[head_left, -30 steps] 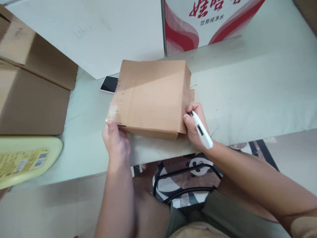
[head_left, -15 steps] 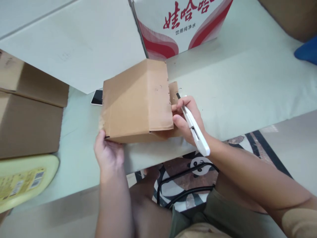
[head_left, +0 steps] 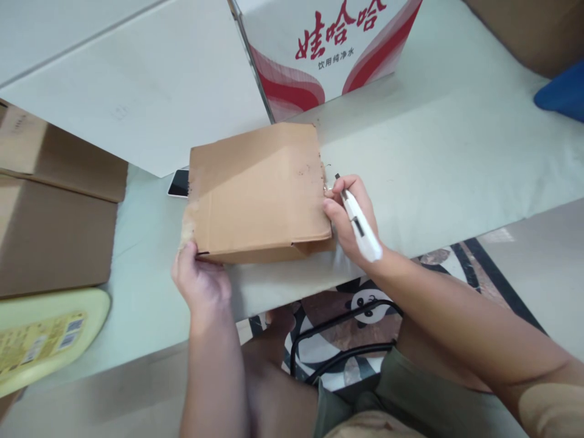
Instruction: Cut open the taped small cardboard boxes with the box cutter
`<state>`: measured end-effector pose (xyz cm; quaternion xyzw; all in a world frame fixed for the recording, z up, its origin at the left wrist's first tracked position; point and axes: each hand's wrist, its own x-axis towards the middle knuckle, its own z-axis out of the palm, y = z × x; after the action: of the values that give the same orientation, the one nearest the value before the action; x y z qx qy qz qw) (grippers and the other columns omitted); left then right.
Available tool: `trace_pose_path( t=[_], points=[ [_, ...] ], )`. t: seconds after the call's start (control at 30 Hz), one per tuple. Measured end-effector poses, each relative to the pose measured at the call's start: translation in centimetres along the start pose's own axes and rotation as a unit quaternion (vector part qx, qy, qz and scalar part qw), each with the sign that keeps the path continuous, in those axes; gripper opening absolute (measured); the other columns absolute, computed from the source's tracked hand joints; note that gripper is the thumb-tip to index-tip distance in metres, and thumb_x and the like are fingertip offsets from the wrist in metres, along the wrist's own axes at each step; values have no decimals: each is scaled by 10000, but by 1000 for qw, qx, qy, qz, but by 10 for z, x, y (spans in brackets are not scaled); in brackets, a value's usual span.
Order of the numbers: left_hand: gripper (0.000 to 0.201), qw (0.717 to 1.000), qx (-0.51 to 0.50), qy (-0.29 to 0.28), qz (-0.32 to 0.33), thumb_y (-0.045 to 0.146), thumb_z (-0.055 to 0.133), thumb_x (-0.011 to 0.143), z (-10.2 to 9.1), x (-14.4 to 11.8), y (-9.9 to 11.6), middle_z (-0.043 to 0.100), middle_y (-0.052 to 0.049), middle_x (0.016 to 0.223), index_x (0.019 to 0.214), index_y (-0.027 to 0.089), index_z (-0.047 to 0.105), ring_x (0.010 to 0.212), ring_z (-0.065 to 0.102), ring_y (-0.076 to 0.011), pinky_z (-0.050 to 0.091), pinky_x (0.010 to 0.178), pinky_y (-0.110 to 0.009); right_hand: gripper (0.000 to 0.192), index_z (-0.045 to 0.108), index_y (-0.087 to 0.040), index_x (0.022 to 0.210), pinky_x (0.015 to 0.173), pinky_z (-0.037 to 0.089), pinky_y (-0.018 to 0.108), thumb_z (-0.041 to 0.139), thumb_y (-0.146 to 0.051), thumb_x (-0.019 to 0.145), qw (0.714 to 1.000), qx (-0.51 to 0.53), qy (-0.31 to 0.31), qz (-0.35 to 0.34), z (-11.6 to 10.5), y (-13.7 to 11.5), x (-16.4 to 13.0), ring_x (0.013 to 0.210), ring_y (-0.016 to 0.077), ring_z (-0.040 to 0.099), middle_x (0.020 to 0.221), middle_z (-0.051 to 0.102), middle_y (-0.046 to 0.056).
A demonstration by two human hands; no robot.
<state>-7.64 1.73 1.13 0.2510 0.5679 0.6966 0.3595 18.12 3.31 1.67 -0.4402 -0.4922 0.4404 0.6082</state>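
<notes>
A small brown cardboard box (head_left: 258, 191) lies on the pale green table (head_left: 456, 158) near its front edge. My left hand (head_left: 198, 280) grips the box's near left corner. My right hand (head_left: 349, 216) presses against the box's right side and holds a white utility knife (head_left: 358, 222), its dark tip pointing up and away at the box's right edge. Worn tape marks run down the left side of the box.
A red and white printed carton (head_left: 328, 48) stands behind the box. Large brown cartons (head_left: 50, 207) sit at the left, a yellow tray (head_left: 41, 337) at the near left, a phone (head_left: 179, 182) behind the box, something blue (head_left: 563, 91) at the far right.
The box has been turned and tipped between my hands, then laid flatter. My right hand with the knife shifted up along the box's right edge. The view has swung left.
</notes>
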Motion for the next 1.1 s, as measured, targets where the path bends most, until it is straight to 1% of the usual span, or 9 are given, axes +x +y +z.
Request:
trace_pose_path(
  t=[0.17, 0.3, 0.43, 0.57, 0.7, 0.77, 0.9, 1.0, 1.1],
  points=[
    [139, 993, -73, 17, -87, 327, 578, 762, 0, 2, 15, 794, -40, 984, 829, 247, 670, 1138, 710, -255, 590, 895, -350, 428, 364, -306, 980, 770, 571, 384, 612, -653, 944, 997, 67, 15, -17, 1, -2, 1, 775, 185, 700, 880, 719, -22],
    [154, 993, -73, 37, -89, 341, 592, 695, 3, -1, 20, 797, -39, 979, 806, 257, 659, 1111, 723, -264, 599, 850, -340, 422, 374, -304, 978, 813, 607, 406, 647, -623, 941, 998, 68, 2, 4, -1, -1, 1, 823, 188, 737, 892, 746, -12],
    [163, 993, -64, 46, -88, 321, 588, 678, 9, -5, 19, 784, -57, 963, 799, 245, 665, 1102, 711, -260, 584, 874, -333, 347, 412, -301, 1003, 945, 576, 451, 686, -500, 930, 998, 33, -48, 37, -7, -1, -2, 1020, 212, 736, 1002, 730, 12],
    [184, 999, -31, 33, -24, 329, 605, 695, 20, -10, 14, 736, -49, 946, 841, 238, 671, 1053, 688, -251, 561, 888, -345, 296, 443, -293, 1031, 921, 526, 439, 686, -402, 904, 995, 3, -91, 47, -17, -4, -5, 1022, 216, 693, 1077, 694, 25],
    [131, 995, 14, 47, 90, 314, 621, 690, 30, -15, 4, 590, 6, 801, 729, 220, 538, 880, 621, -184, 507, 790, -285, 238, 442, -285, 1013, 710, 439, 344, 634, -387, 914, 997, 6, -73, 38, -30, -8, -4, 714, 155, 521, 824, 522, -40],
    [227, 987, 43, 63, 141, 297, 639, 689, 32, -18, 1, 469, 38, 707, 660, 216, 428, 737, 530, -145, 448, 693, -261, 241, 430, -285, 1003, 660, 388, 322, 634, -362, 900, 997, 16, -64, 41, -37, -8, -4, 657, 145, 445, 771, 444, -58],
    [345, 983, 95, 51, 147, 310, 698, 679, 30, -22, 1, 329, 64, 623, 616, 212, 373, 591, 349, -102, 298, 557, -236, 307, 409, -287, 992, 664, 358, 318, 679, -311, 849, 996, -3, -44, 73, -48, -5, -4, 660, 145, 426, 780, 439, -61],
    [330, 988, 100, 35, 112, 363, 766, 653, 31, -23, 4, 409, 59, 625, 649, 203, 477, 590, 393, -105, 309, 545, -229, 323, 401, -286, 993, 678, 365, 324, 685, -323, 842, 997, -7, -28, 72, -53, -5, -4, 669, 143, 426, 810, 448, -54],
    [417, 994, 92, -30, 41, 444, 891, 602, 37, -29, 7, 650, 15, 821, 858, 215, 655, 760, 607, -157, 473, 668, -253, 320, 406, -289, 1008, 652, 364, 319, 685, -366, 871, 998, -25, -18, 51, -57, -8, -5, 639, 137, 407, 797, 411, -59]
  ],
)
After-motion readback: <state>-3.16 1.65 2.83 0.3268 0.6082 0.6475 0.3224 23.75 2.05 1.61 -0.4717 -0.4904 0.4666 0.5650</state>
